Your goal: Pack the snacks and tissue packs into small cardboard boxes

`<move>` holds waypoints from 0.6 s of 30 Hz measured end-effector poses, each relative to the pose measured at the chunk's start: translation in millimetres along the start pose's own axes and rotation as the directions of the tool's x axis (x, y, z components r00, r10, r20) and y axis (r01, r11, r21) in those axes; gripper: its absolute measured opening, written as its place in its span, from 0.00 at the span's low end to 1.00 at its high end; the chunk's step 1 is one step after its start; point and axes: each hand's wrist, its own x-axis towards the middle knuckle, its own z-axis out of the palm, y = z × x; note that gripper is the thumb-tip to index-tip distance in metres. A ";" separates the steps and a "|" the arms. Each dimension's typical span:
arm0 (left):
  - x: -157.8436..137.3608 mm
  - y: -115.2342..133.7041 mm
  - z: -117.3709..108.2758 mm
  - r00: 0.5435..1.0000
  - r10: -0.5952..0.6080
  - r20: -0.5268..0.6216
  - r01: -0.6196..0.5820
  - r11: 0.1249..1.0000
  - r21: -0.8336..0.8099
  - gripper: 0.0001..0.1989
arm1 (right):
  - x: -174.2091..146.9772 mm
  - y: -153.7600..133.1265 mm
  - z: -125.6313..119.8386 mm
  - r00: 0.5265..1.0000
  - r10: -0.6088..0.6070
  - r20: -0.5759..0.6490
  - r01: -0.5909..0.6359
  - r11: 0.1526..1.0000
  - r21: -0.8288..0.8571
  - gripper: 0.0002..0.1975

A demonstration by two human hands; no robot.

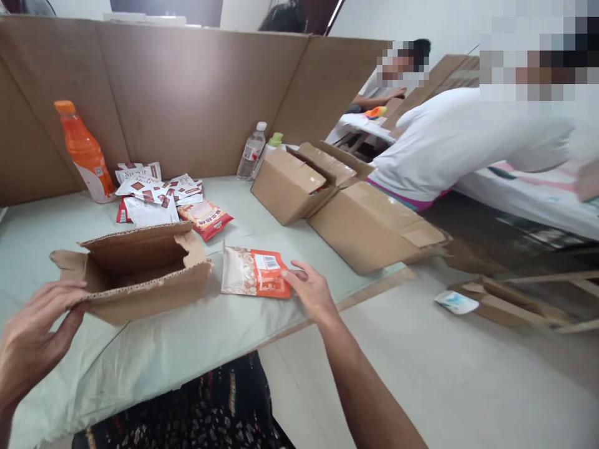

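An open cardboard box [150,296] stands on the table in front of me, its flaps up and its inside in shadow. My left hand [44,333] grips the near left corner of that box between thumb and fingers. To the right of the box is an orange and beige food packet [257,272] with a white barcode label. My right hand [311,287] pinches the packet's right edge. Behind the box lies a pile of white and brown sachets [152,193], with a red and yellow packet [206,218] at its right.
An orange drink bottle [84,153], a clear water bottle [251,153] and a green-capped bottle [274,143] stand by the cardboard partition [201,93]. Two more cartons [374,224] sit at the table's right edge. Other people [458,137] are at right; a box [505,302] lies lower there.
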 end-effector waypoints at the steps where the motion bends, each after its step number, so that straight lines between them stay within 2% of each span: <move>1: 6.9 -3.0 5.0 1.000 0.010 -0.022 -0.010 1.000 0.016 0.05 | 2.6 -0.2 3.2 1.000 0.010 0.016 -0.010 1.000 0.010 0.33; 5: 22.5 -5.0 17.4 0.986 0.062 -0.155 -0.037 0.986 0.164 0.06 | 8.4 -4.0 12.8 0.992 0.030 0.119 -0.035 0.999 0.042 0.30; 7: 19.6 6.6 18.1 0.952 0.112 -0.284 -0.046 0.973 0.228 0.19 | 8.2 -5.7 13.5 0.984 0.022 0.175 -0.033 0.998 0.060 0.28; 9: 8.8 28.6 19.9 0.885 0.146 -0.441 -0.070 0.981 0.183 0.31 | 6.6 -7.0 11.3 0.976 0.008 0.219 -0.026 0.996 0.082 0.27; 10: 0.9 42.6 23.0 0.867 0.130 -0.482 -0.090 0.990 0.106 0.32 | 5.3 -7.5 9.5 0.972 0.002 0.237 -0.024 0.995 0.093 0.28; 11: -7.9 57.4 28.4 0.871 0.096 -0.481 -0.105 0.994 0.007 0.31 | 3.7 -8.0 7.2 0.967 -0.004 0.255 -0.023 0.995 0.102 0.28; 12: -16.9 72.1 36.4 0.913 0.031 -0.407 -0.082 0.991 -0.107 0.30 | 1.7 -8.4 4.8 0.962 -0.007 0.274 -0.024 0.994 0.109 0.29; 13: -25.3 85.4 47.0 0.964 -0.049 -0.263 -0.014 0.972 -0.233 0.27 | -0.9 -8.7 2.3 0.956 -0.008 0.293 -0.026 0.993 0.112 0.28; 14: -32.3 96.5 59.7 0.990 -0.111 -0.085 0.077 0.941 -0.328 0.21 | -4.1 -8.9 -0.1 0.950 -0.007 0.311 -0.029 0.993 0.112 0.28; 15: -37.4 104.6 74.0 0.977 -0.193 0.093 0.214 0.903 -0.372 0.16 | -7.8 -8.9 -2.1 0.945 -0.005 0.327 -0.032 0.993 0.109 0.27; 16: -40.0 109.6 88.9 0.938 -0.255 0.233 0.330 0.860 -0.388 0.13 | -12.2 -8.8 -3.7 0.940 -0.003 0.340 -0.035 0.994 0.104 0.27; 18: -38.2 111.2 117.4 0.862 -0.330 0.385 0.473 0.798 -0.375 0.12 | -22.4 -8.4 -5.1 0.931 0.005 0.365 -0.040 0.995 0.090 0.26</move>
